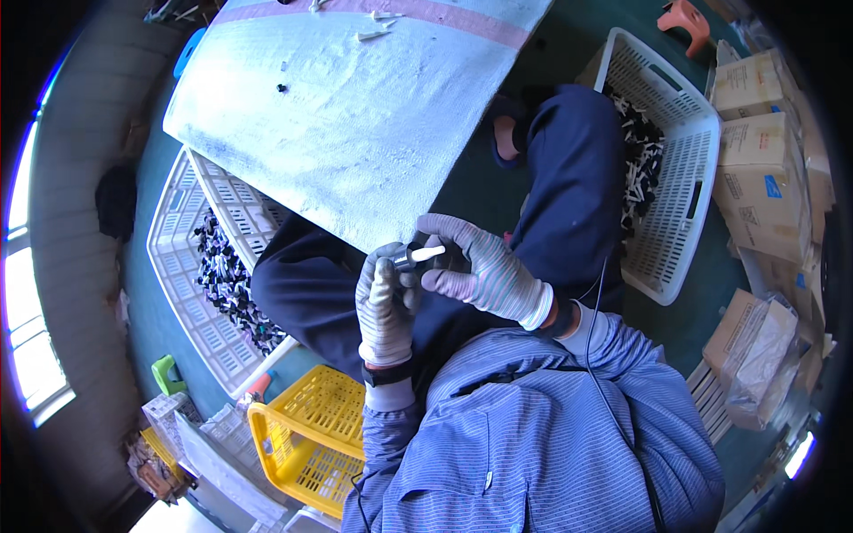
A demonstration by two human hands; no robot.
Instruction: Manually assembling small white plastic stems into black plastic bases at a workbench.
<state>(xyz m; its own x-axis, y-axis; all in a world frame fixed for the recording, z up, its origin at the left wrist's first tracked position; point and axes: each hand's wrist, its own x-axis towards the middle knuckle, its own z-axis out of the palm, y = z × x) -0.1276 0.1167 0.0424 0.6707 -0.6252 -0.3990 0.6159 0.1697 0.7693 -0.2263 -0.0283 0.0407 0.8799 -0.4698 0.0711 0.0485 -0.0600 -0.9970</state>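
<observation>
My left hand point(384, 298), in a pale striped work glove, is closed on a small black part with a white tip point(418, 257). Its black end sits between my fingers and the tip points to the right. Close by on the right is my gloved right hand point(498, 277). Its thumb and forefinger are spread on either side of the white tip, apart from each other, and I see nothing held in them. Both hands are over my lap, just at the near corner of the white-covered table point(355, 133).
On the table lie a small black piece point(282, 88) and several white slivers point(373, 35). Left of my legs a white crate point(178, 266) holds black parts; another crate point(680, 178) on the right holds black-and-white ones. A yellow basket point(306, 426) and cardboard boxes point(755, 169) stand around me.
</observation>
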